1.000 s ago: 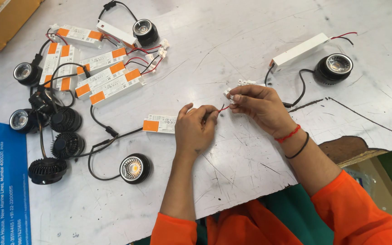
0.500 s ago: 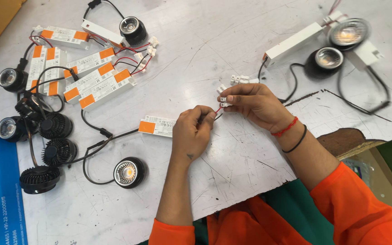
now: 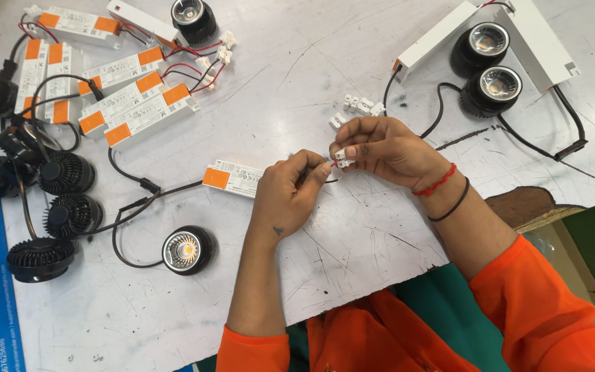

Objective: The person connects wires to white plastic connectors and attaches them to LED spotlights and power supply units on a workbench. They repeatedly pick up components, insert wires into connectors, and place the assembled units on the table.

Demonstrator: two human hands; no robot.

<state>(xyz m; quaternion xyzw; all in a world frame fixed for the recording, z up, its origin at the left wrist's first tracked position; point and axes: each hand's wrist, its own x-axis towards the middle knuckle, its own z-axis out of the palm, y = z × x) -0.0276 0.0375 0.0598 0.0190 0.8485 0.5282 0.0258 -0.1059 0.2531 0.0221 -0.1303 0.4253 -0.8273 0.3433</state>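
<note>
My right hand (image 3: 387, 148) pinches a small white wire connector (image 3: 341, 154) between thumb and fingers. My left hand (image 3: 288, 193) meets it from the left, fingertips closed on thin wire ends at the connector. Those wires lead back to a white driver box with an orange end (image 3: 232, 178) lying just left of my left hand. A black cable runs from that box to a round black spotlight (image 3: 186, 249) near the table's front edge. A few loose white connectors (image 3: 356, 108) lie just beyond my right hand.
Several white and orange driver boxes (image 3: 129, 103) with red and black leads lie at the back left. Black finned spotlights (image 3: 63, 207) cluster at the left edge. Two spotlights (image 3: 490, 69) with long white drivers (image 3: 538, 38) sit at the back right. A chipped table edge (image 3: 525, 207) is at the right.
The view has shifted, so everything sits lower and further right in the frame. Both hands stay together at the connector; the two spotlights at the back right have come into view.
</note>
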